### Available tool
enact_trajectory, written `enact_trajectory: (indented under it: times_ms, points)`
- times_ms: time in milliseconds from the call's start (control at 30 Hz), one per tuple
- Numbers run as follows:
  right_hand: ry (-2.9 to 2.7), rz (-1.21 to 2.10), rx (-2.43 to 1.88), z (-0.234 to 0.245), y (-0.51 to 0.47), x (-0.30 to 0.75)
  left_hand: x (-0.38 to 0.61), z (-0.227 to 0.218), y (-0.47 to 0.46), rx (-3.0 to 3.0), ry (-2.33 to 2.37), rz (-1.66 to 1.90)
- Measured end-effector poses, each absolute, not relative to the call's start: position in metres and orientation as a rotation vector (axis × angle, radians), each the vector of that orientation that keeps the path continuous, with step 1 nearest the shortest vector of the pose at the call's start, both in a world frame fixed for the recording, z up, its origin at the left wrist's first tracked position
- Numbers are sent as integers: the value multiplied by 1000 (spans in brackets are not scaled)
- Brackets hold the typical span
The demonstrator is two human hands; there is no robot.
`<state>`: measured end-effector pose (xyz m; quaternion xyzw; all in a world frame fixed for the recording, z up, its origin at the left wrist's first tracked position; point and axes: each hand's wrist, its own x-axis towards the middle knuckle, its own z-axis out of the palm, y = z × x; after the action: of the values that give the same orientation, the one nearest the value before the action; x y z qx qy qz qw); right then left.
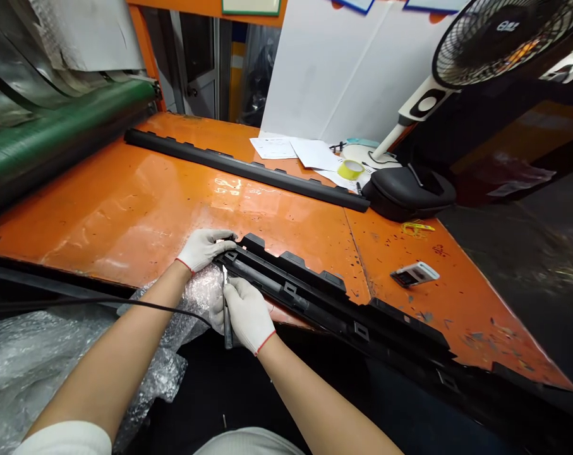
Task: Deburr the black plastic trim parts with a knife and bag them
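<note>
A long black plastic trim strip (324, 297) with clips and notches lies along the near edge of the orange table (139, 202). My left hand (203, 248), in a white glove, grips the strip's left end with curled fingers. My right hand (248, 313), also gloved, is closed around a thin dark-handled blade tool (227, 325), its metal tip at the strip's left end. Bubble wrap (196, 300) lies under both hands.
A second black trim strip (248, 169) lies across the far side of the table. Papers (290, 150), a yellow tape roll (351, 169), a black pad (409, 189), a fan (494, 38) and a small box (415, 274) are to the right. A green roller (63, 129) sits at the left.
</note>
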<state>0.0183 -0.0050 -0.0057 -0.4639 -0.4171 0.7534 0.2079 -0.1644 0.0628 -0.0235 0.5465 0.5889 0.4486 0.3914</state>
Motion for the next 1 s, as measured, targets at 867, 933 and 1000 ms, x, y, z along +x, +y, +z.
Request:
enact_trajectory:
  times_ms: [867, 933, 1000]
  points:
    - [-1252, 2108, -1253, -4, 18, 6, -161, -16, 60, 1345, 1469, 1148]
    - [-1272, 2111, -1238, -4, 19, 6, -161, -16, 60, 1336, 1473, 1151]
    - [-1288, 2105, -1247, -2, 20, 4, -161, -17, 60, 1324, 1479, 1154]
